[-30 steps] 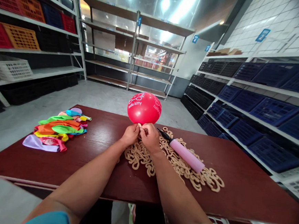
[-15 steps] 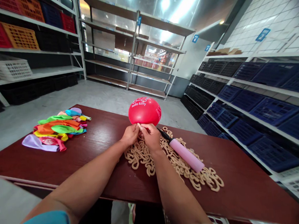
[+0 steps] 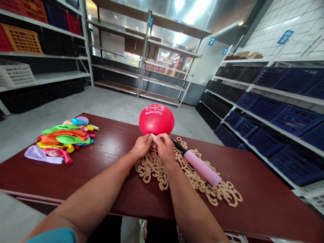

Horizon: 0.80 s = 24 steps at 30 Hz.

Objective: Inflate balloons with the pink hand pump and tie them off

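Observation:
An inflated red balloon (image 3: 156, 119) with white print stands just beyond my hands, over the dark wooden table (image 3: 104, 167). My left hand (image 3: 141, 145) and my right hand (image 3: 164, 146) are pressed together at the balloon's neck, both pinched shut on it and on a small beige clip. Under my hands lies a heap of beige plastic clips (image 3: 194, 179). A pink hand pump (image 3: 200, 167) rests across that heap, to the right of my right hand.
A pile of flat balloons (image 3: 61, 140) in many colours lies at the table's far left. Metal shelving with red, orange, white and black crates lines the left wall. Blue and black crates (image 3: 277, 127) fill the right-hand racks.
The red balloon has turned and sunk a little, its print now facing up and towards me. My hands have stayed pinched at its neck.

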{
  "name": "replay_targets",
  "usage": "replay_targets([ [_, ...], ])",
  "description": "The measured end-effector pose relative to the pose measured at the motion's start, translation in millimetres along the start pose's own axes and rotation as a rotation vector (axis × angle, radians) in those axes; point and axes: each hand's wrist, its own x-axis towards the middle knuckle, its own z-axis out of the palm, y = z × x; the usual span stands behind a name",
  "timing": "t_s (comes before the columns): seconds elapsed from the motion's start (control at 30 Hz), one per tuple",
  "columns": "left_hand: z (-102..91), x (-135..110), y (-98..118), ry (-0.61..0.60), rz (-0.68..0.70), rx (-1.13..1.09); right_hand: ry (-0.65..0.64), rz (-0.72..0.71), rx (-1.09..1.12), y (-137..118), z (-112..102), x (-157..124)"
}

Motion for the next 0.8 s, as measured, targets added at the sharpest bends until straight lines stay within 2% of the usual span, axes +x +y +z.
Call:
replay_targets([
  [0.1, -0.1, -0.9, 3.2, -0.023, 0.001, -0.042, -0.002, 0.055, 0.097, 1.5, -1.9, 2.5],
  [0.2, 0.3, -1.4, 5.7, -0.06, 0.012, -0.056, 0.038, 0.061, 0.062, 5.9, -5.8, 5.5],
  [0.43, 1.4, -3.2, 8.2, -0.237, -0.032, -0.244, 0.181, -0.127, -0.244, 14.4, -13.1, 9.8],
  [0.67, -6.8, -8.8, 19.1, -0.335, -0.238, -0.357, 0.176, -0.129, -0.224, 17.9, -14.8, 12.0],
  [0.8, -10.0, -10.2, 22.5, -0.377, -0.206, -0.419, 0.208, -0.135, -0.23, 22.4, -15.1, 12.9],
])
